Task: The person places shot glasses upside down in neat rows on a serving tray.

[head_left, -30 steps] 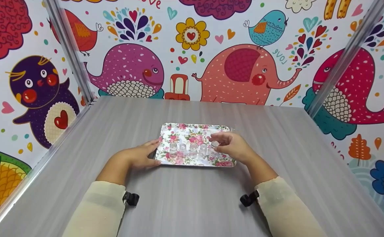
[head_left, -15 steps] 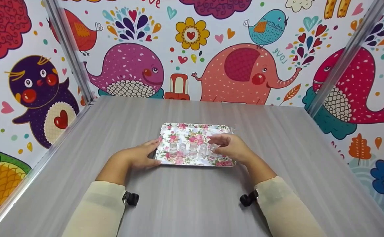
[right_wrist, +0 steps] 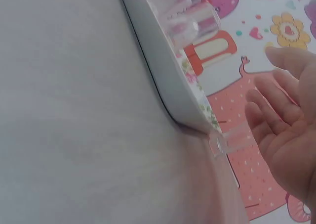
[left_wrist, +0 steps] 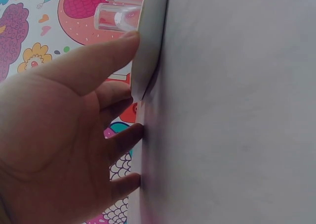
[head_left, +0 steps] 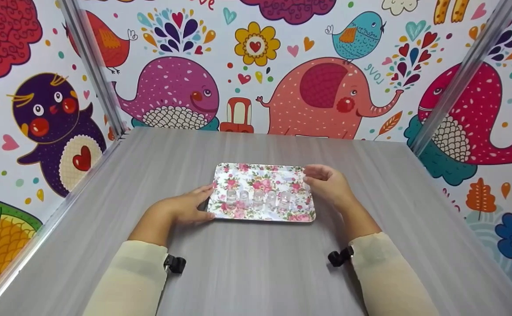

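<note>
A floral tray [head_left: 275, 176] lies on the table with several small clear glasses [head_left: 258, 198] in a row across it. The left hand [head_left: 188, 205] rests against the tray's left side, thumb at the near corner and fingers spread along the edge. In the left wrist view, the thumb touches the tray rim [left_wrist: 146, 56]. The right hand [head_left: 329, 184] is beyond the tray's right edge, holding nothing visible, its fingers loosely bent. Close to those fingers, the right wrist view shows another clear glass [right_wrist: 231, 141] off the tray; the hand hides it in the head view.
The grey wood-grain table [head_left: 256, 267] extends around the tray. Walls with cartoon animals [head_left: 317, 101] stand behind and at both sides, with metal posts [head_left: 95, 70] at the corners. Black cameras [head_left: 177, 265] sit on both wrists.
The right hand has left the rightmost glass in the row and moved right, past the tray's edge. The left hand and the tray have stayed in place.
</note>
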Demonstrator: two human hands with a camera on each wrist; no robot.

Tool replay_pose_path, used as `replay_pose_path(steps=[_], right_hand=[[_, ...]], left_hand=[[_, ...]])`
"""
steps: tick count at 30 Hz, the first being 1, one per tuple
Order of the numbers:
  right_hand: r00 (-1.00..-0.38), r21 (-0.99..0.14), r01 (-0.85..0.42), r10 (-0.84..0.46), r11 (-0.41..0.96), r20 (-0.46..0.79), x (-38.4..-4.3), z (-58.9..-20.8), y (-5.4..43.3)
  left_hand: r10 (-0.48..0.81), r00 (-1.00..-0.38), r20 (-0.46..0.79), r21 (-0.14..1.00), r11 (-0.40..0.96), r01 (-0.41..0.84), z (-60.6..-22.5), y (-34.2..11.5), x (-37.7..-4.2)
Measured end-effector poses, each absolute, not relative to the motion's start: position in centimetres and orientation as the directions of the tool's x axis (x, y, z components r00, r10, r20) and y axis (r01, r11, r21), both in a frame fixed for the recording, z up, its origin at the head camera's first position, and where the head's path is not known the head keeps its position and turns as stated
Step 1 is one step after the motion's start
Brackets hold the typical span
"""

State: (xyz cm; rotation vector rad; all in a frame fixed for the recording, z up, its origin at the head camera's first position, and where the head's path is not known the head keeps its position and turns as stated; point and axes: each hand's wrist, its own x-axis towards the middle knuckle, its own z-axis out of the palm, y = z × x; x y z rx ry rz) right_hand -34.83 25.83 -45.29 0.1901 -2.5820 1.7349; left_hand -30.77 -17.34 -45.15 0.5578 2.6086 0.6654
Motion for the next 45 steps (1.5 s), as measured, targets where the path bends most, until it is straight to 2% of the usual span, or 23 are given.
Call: replay_pose_path(steps=[15, 24, 30, 36, 45], right_hand=[[-0.989, -0.963, -0.076, 0.103, 0.259, 0.106, -37.4, -46.4, 28.5], [-0.995, -0.955, -0.028, 0.087, 0.296, 0.056, -38.4, -47.0, 28.5], [-0.998, -0.953, 0.041, 0.06, 0.299, -0.024, -39.2, -47.2, 28.4], [-0.995, -0.91, 0.092, 0.0, 0.405, -0.101, -39.6, -47.6, 28.4], [-0.997, -0.84, 0.069, 0.007, 0.537, -0.077, -39.8, -48.3, 28.4]], left_hand=[[0.441, -0.848, -0.294, 0.487, 0.832, 0.264, -44.8, -17.0, -31.0], [0.448, -0.846, -0.29, 0.491, 0.828, 0.27, -44.9, -17.3, -30.9], [0.44, -0.849, -0.294, 0.496, 0.829, 0.258, -44.8, -17.3, -30.8], [0.449, -0.844, -0.293, 0.498, 0.825, 0.266, -44.9, -17.1, -30.8], [0.439, -0.85, -0.291, 0.493, 0.83, 0.26, -45.1, -17.2, -30.8]])
